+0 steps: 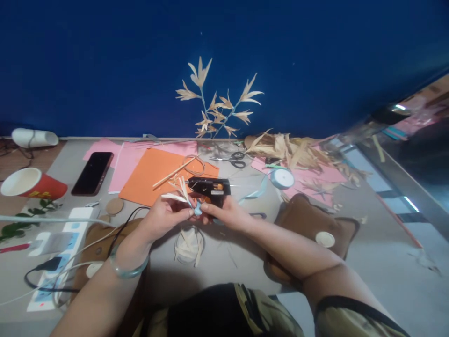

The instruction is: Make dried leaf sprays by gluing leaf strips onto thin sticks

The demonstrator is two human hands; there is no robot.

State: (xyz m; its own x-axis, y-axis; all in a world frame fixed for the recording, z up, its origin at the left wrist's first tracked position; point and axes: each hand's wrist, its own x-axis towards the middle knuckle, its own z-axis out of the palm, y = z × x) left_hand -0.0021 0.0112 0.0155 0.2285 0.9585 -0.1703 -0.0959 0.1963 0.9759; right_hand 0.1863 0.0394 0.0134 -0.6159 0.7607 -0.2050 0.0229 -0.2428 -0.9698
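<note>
Pinched in my left hand [164,216] is a small corn husk flower [179,193], its pale petals pointing up and left. My right hand [224,211] meets it at the flower's base, thumb and fingers closed on a piece of light blue ribbon [198,209]. Just beyond the hands lies a black glue gun [210,185]. Below them sits a round dish [189,245] with pale husk strips. A spool of blue ribbon [282,178] stands to the right, its loose end trailing towards my right hand.
Scissors [231,160] and orange paper [140,175] lie behind. A branch of husk flowers [219,112] rises at the back, beside dried husks [291,152]. Left are a phone [93,173], red paper cup [45,185] and power strip [59,267] with cables. A brown cushion [301,224] lies right.
</note>
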